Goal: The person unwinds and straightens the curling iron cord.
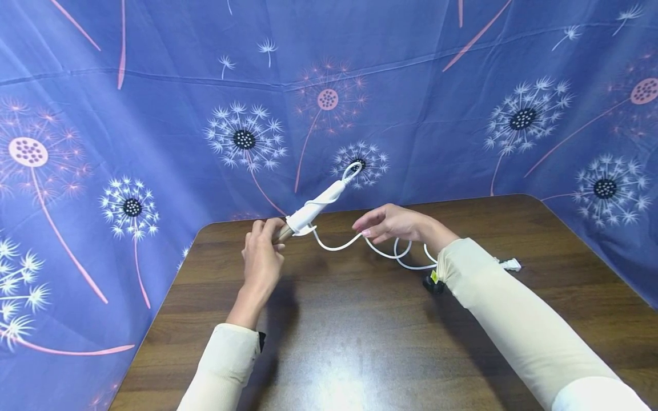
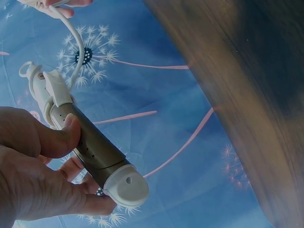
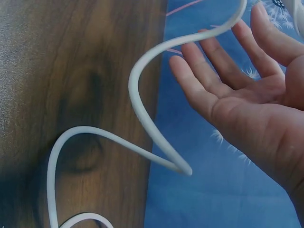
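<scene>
My left hand (image 1: 261,260) grips a curling iron (image 1: 315,212) by its bronze barrel (image 2: 97,142), holding it tilted above the table with the white handle pointing up and away. Thumb and fingers lie on opposite sides of the barrel, close to its white end cap (image 2: 127,187). A white power cord (image 1: 336,249) winds around the handle, then sags across to my right hand (image 1: 396,222). There the thumb and index fingertips pinch the cord lightly; the other fingers are loosely spread beside it. Beyond this hand the cord falls in loose loops.
The cord's white plug (image 1: 511,264) lies at the right of the brown wooden table (image 1: 360,325), behind my right forearm. A blue cloth with dandelion prints (image 1: 411,114) hangs along the table's back and sides.
</scene>
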Demonstrator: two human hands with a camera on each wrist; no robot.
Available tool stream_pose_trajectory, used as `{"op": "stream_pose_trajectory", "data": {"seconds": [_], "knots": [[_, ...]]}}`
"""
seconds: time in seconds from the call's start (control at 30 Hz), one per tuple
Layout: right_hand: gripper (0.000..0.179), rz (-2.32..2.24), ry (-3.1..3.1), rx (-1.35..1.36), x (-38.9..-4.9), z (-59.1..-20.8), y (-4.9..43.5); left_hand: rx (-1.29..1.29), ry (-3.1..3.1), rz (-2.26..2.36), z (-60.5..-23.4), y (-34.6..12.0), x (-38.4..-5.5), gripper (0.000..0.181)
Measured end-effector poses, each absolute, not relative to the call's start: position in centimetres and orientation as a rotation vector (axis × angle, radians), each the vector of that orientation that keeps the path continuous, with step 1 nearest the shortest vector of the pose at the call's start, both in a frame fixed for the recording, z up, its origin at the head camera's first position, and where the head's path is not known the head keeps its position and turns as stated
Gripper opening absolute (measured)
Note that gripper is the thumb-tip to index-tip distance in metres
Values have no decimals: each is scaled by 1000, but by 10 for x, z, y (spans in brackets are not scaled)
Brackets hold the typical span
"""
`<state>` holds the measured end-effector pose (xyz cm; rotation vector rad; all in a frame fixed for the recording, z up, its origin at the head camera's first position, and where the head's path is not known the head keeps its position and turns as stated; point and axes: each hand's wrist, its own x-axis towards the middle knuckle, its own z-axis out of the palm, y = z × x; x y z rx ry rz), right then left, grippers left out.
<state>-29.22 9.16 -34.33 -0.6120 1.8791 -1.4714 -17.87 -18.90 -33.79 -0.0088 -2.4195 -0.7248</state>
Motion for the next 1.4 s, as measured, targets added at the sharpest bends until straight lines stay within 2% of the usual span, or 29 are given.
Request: {"op": "stream_pose_trajectory", "data": {"seconds": [0.17,0.4,0.7,0.83,1.03,1.4], "knots": [[40,-1404,1905,-583,-288,-344,86,-10,-2414,-726,-338,-187,-179,53],[28,-1433,2003,-461,-287,-340,85,-25,-2405,-736,-336,-188,-177,53],[32,-1694,2064,-201,-294,-338,97,-83,-2448,-733,-340,-192,-172,53],[28,-1869,1996,-145,-299,-337,102,-104,-2462,-722,-344,-194,-170,53],[9,-2056,1915,-102,-302,-334,110,-206,-2528,-697,-351,-197,-169,56],[12,-2378,1737,-142,-304,-324,118,-363,-2659,-605,-356,-205,-168,59]]}}
